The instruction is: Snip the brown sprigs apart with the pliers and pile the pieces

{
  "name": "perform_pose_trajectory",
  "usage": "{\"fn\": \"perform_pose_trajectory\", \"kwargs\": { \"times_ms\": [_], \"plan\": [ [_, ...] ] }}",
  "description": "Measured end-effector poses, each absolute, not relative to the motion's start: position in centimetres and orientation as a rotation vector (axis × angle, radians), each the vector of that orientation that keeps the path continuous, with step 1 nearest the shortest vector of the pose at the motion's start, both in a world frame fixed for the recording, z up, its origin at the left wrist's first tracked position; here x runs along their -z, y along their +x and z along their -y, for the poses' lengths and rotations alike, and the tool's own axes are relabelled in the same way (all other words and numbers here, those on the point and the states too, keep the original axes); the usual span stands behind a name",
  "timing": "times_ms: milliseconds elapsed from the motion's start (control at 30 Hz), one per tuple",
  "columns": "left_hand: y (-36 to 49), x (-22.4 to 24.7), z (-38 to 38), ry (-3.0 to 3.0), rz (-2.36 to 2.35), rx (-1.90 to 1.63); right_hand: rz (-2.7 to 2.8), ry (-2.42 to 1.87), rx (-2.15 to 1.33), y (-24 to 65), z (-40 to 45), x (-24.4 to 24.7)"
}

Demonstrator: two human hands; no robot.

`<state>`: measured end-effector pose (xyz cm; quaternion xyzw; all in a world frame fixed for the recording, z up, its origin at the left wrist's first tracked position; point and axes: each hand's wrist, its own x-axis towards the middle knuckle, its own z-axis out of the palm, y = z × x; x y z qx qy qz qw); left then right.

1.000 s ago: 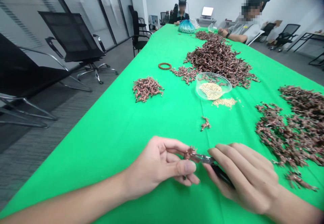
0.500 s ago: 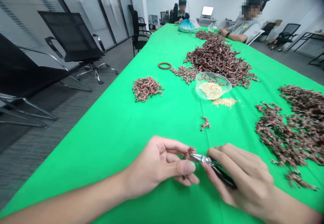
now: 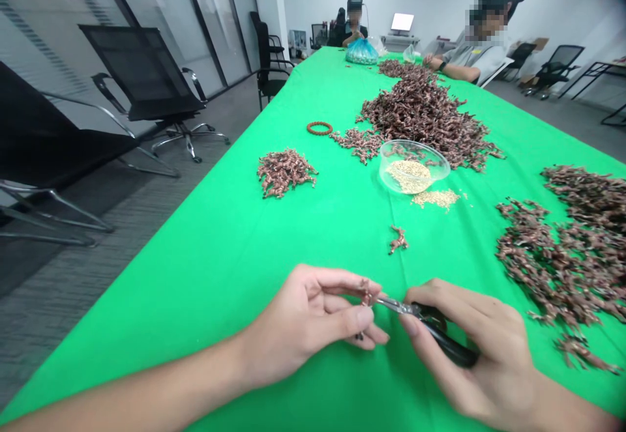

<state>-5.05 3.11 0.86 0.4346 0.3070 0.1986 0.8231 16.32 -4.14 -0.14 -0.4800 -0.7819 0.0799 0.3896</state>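
Between the thumb and fingers of my left hand [image 3: 313,315] is a small brown animal figurine [image 3: 366,295], partly hidden by the fingers. My right hand [image 3: 479,347] is wrapped round black-handled pliers [image 3: 445,337]. The narrow metal jaws point left and meet the figurine's side; whether they grip it I cannot tell. Beyond my hands a single brown figurine [image 3: 398,240] lies on the green cloth [image 3: 220,256]. Past it stands a clear plastic bowl [image 3: 415,166] holding small beige bits, with more bits [image 3: 436,198] spilled in front of it.
A small figurine heap [image 3: 286,172] lies left, a large heap [image 3: 425,113] behind the bowl, and another pile [image 3: 562,262] at right. There is a brown beaded bracelet [image 3: 319,128]. Two people sit farther along the table, near a blue bag [image 3: 362,52]. Office chairs [image 3: 141,73] stand left.
The pliers have turned in my right hand, so their handles show more spread and lower to the right. The figurine in my left hand has shifted slightly. The far person's hands have risen.
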Motion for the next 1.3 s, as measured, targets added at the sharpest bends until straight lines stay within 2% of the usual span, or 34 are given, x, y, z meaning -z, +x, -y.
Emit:
{"fn": "perform_pose_trajectory", "kwargs": {
  "times_ms": [467, 700, 1033, 1300],
  "plan": [
    [-4.8, -1.0, -3.5, 0.962, -0.567, -0.497, 1.861, -1.323, -0.352, 16.2, 4.2, 0.2],
    [-5.4, -1.3, -3.5, 1.041, -0.526, -0.374, 1.826, -1.369, -0.650, 15.6, 4.6, 0.0],
    [-5.9, -2.5, -3.0, 1.221, -0.539, -0.187, 1.845, -1.310, -0.690, 15.2, 4.9, 0.0],
    [-5.9, -2.6, -3.0, 1.246, -0.563, -0.174, 1.825, -1.322, -0.763, 14.7, 4.8, -0.4]
  ]
}}
